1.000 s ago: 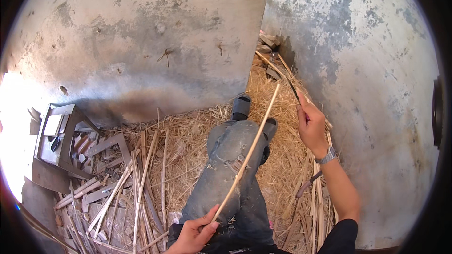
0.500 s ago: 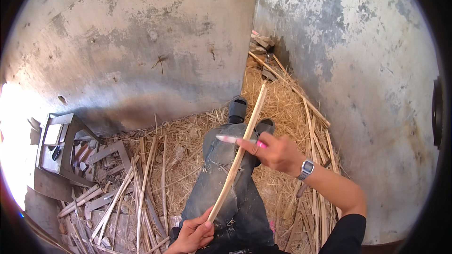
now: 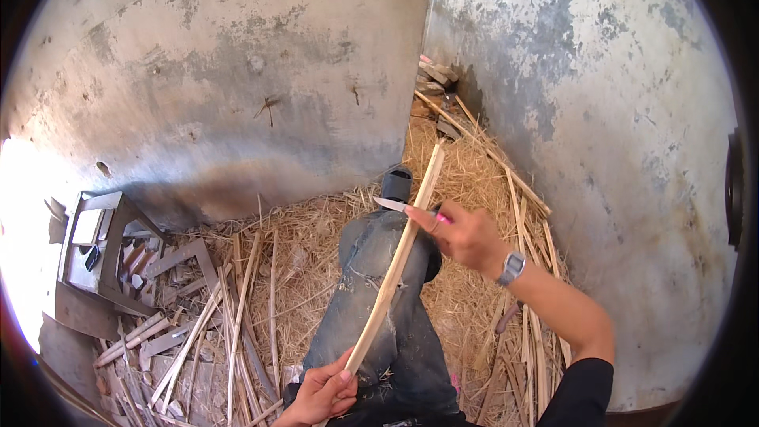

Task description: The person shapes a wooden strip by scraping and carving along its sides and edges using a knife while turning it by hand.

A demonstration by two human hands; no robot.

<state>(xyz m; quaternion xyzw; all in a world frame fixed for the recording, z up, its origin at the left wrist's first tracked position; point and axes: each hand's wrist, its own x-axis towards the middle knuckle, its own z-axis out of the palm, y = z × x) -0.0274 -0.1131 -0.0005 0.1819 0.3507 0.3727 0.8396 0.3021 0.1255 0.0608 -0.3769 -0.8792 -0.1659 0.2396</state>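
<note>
A long, pale split stick (image 3: 387,289), probably bamboo or wood, slants up and away across my legs. My left hand (image 3: 322,390) is closed around its near end. In my right hand (image 3: 466,234) is a knife (image 3: 391,205) with a pink part on its handle. The blade points left and crosses the stick in its upper half. My right index finger lies along the knife at the stick, and a watch (image 3: 512,267) is on that wrist. Whether the edge is biting into the stick cannot be made out.
Shavings (image 3: 466,300) cover the floor around my legs. Several loose sticks (image 3: 237,324) lie at left, more along the right wall (image 3: 601,150). A small wooden stool-like frame (image 3: 111,249) stands at far left. A curved dark tool (image 3: 506,319) lies at right. Bricks (image 3: 436,73) sit in the corner.
My right hand and the knife have moved a little up and away along the stick. The left hand keeps its hold on the near end.
</note>
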